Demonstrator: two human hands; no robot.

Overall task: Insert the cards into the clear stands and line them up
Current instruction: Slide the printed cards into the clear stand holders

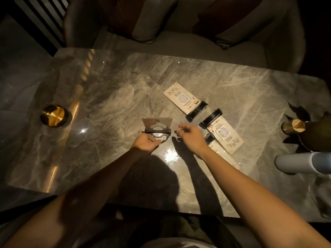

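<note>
Steadying upright stand [157,126] at table [107,90] centre, left hand [146,142] grips its base; right hand [190,136] beside it, loosely curled, holding nothing. Three stands lie flat toward right edge. Risk: one-handed hold tips stand, card slips crooked.

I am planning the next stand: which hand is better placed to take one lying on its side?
Probably the right hand: it hangs free beside the card 02 stand, while the left hand holds the upright stand.

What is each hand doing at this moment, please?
Left hand: grips the base of the upright clear stand.
Right hand: fingers loosely curled, holding nothing, beside the stand.
</note>
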